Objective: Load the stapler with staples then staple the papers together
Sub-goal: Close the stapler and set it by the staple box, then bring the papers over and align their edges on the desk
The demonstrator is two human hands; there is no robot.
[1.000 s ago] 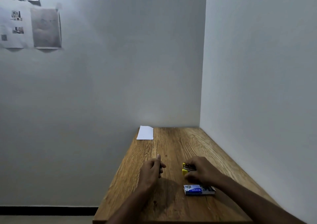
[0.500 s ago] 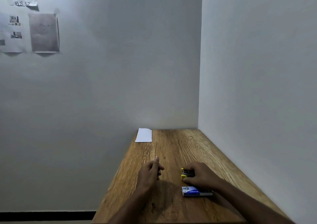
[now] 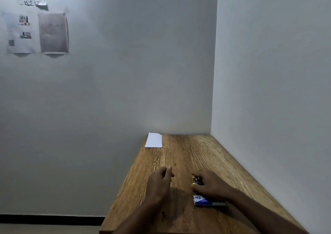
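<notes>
- your right hand [image 3: 210,183] lies over the yellow stapler [image 3: 197,181] near the right side of the wooden table [image 3: 188,155], fingers curled round it; only the stapler's left end shows past your fingers.
- your left hand [image 3: 159,181] rests just left of the stapler, apart from it. its fingers are curled in loosely and the forefinger and thumb meet at the tip; you may be pinching something small there, but i cannot tell.
- the blue staple box [image 3: 208,201] lies flat on the table just nearer to you than the stapler, partly under your right wrist.
- the white papers [image 3: 154,140] lie at the table's far left corner, well apart from both hands.
- printed sheets [image 3: 37,33] hang on the wall at upper left.
</notes>
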